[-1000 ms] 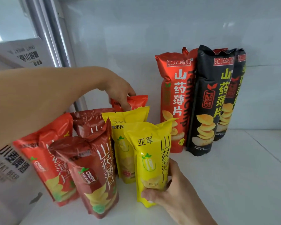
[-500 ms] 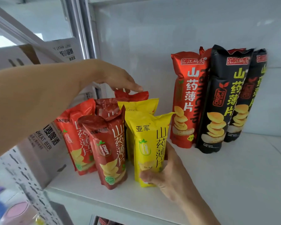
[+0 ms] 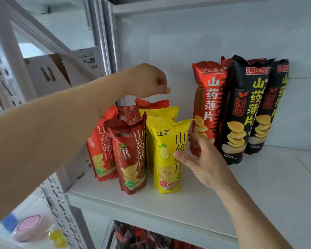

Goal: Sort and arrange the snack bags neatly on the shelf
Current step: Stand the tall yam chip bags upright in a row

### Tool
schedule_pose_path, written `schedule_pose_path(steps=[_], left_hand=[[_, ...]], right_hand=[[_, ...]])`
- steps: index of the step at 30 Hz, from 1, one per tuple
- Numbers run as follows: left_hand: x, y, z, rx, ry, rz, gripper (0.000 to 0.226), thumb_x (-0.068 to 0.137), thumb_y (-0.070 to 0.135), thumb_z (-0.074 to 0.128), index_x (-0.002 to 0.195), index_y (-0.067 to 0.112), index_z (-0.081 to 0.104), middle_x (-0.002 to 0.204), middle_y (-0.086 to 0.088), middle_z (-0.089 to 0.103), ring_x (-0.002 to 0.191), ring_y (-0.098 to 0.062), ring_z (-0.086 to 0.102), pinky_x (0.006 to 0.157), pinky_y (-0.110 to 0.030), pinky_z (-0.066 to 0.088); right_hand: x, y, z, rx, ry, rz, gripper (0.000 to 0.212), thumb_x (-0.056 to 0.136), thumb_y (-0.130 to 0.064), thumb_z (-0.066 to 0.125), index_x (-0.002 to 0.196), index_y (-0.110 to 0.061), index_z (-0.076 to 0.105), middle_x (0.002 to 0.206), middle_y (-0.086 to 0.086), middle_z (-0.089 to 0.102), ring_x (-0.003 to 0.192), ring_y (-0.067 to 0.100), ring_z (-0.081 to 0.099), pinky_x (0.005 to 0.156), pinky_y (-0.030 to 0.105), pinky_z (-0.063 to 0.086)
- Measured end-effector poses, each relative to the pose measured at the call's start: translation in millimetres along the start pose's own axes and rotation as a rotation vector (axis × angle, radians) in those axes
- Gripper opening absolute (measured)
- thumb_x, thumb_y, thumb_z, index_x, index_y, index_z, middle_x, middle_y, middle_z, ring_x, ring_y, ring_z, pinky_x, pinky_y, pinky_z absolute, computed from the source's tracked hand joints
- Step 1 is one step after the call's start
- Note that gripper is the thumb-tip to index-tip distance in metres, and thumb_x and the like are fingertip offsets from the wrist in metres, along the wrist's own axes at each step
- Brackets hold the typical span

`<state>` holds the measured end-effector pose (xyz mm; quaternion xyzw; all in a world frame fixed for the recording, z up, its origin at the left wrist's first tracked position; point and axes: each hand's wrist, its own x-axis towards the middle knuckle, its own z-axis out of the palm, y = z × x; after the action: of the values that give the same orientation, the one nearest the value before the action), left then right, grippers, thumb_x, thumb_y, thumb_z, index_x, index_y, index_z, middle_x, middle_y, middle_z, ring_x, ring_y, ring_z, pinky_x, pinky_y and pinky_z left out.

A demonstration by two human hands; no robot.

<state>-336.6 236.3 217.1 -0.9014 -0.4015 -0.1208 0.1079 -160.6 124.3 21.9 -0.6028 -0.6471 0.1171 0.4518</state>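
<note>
glossy yellow bag (image 3: 166,155), right hand (image 3: 203,162) touching

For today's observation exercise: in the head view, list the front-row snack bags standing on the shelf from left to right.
bright red bag → dark red bag → front yellow bag → tall red bag → tall black bag → second black bag. Bags tucked behind are omitted.

A shop: stocked snack bags (image 3: 167,155) on white shelf (image 3: 187,203), cartons (image 3: 48,74) beside.
</note>
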Motion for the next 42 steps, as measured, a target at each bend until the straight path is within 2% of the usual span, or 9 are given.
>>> schedule_pose_path(steps=[3,8,11,15,19,28,32,37,42], left_hand=[[-5,16,-6,-0.003,0.090,0.035,0.045,0.099,0.052,0.049,0.127,0.020,0.064,0.127,-0.001,0.066,0.116,-0.023,0.057,0.100,-0.038,0.047],[-17,60,-8,-0.059,0.150,0.098,0.047,0.097,0.058,0.048,0.129,0.027,0.061,0.125,0.007,0.065,0.110,-0.017,0.057,0.099,-0.040,0.048],[-23,92,-4,-0.123,0.165,0.114,0.043,0.097,0.055,0.049,0.128,0.027,0.061,0.125,0.006,0.064,0.113,-0.018,0.057,0.098,-0.040,0.049],[-19,133,13,-0.263,0.163,0.078,0.045,0.096,0.056,0.051,0.133,0.031,0.057,0.130,0.009,0.060,0.120,-0.015,0.055,0.099,-0.033,0.047],[0,179,68,-0.576,0.210,-0.066,0.057,0.095,0.054,0.056,0.146,0.032,0.043,0.146,0.009,0.048,0.127,-0.013,0.051,0.087,-0.025,0.039],[48,250,212,-1.098,0.437,-0.586,0.084,0.075,0.069,0.061,0.147,0.035,0.032,0.147,0.013,0.046,0.137,-0.014,0.045,0.108,-0.048,0.046],[58,260,230,-1.143,0.445,-0.629,0.077,0.082,0.046,0.074,0.147,0.033,0.033,0.144,0.020,0.046,0.132,-0.005,0.044,0.110,-0.038,0.042],[68,256,248,-1.186,0.375,-0.685,0.100,0.061,0.061,0.080,0.146,0.041,0.032,0.141,0.018,0.054,0.131,-0.008,0.052,0.106,-0.044,0.049],[69,251,259,-1.270,0.365,-0.638,0.083,0.069,0.046,0.088,0.139,0.041,0.044,0.131,0.023,0.060,0.121,0.000,0.057,0.101,-0.029,0.051]], right_hand=[[0,-6,-14,-0.027,0.030,0.005,0.093,0.065,-0.091,0.053,0.136,-0.030,0.049,0.133,-0.011,0.058,0.120,0.009,0.056,0.099,0.038,0.050],[-6,-8,-44,-0.064,0.068,0.044,0.085,0.067,-0.075,0.056,0.135,-0.025,0.050,0.121,-0.015,0.056,0.108,0.001,0.054,0.079,0.007,0.040],[-9,11,-65,-0.076,0.067,0.102,0.067,0.075,-0.066,0.060,0.131,-0.031,0.050,0.123,-0.021,0.056,0.114,0.004,0.054,0.083,0.009,0.038],[-8,48,-103,-0.123,0.087,0.143,0.091,0.067,-0.073,0.054,0.140,-0.020,0.046,0.136,-0.006,0.055,0.120,0.009,0.053,0.095,0.026,0.042],[-1,95,-142,-0.066,0.143,0.194,0.078,0.077,-0.064,0.059,0.140,-0.020,0.046,0.133,-0.003,0.057,0.119,0.014,0.056,0.099,0.031,0.043],[43,169,-181,0.100,0.261,0.247,0.058,0.091,-0.048,0.061,0.139,-0.019,0.045,0.134,-0.002,0.056,0.119,0.016,0.054,0.091,0.029,0.039],[61,188,-173,0.194,0.288,0.274,0.067,0.092,-0.044,0.061,0.148,-0.019,0.036,0.139,-0.008,0.044,0.127,0.014,0.045,0.098,0.031,0.037],[81,207,-165,0.290,0.260,0.264,0.054,0.092,-0.040,0.065,0.139,-0.031,0.041,0.122,-0.016,0.053,0.114,0.010,0.053,0.096,0.035,0.045],[89,224,-161,0.373,0.257,0.286,0.055,0.084,-0.037,0.074,0.129,-0.042,0.042,0.119,-0.015,0.060,0.113,0.013,0.059,0.091,0.033,0.048]])
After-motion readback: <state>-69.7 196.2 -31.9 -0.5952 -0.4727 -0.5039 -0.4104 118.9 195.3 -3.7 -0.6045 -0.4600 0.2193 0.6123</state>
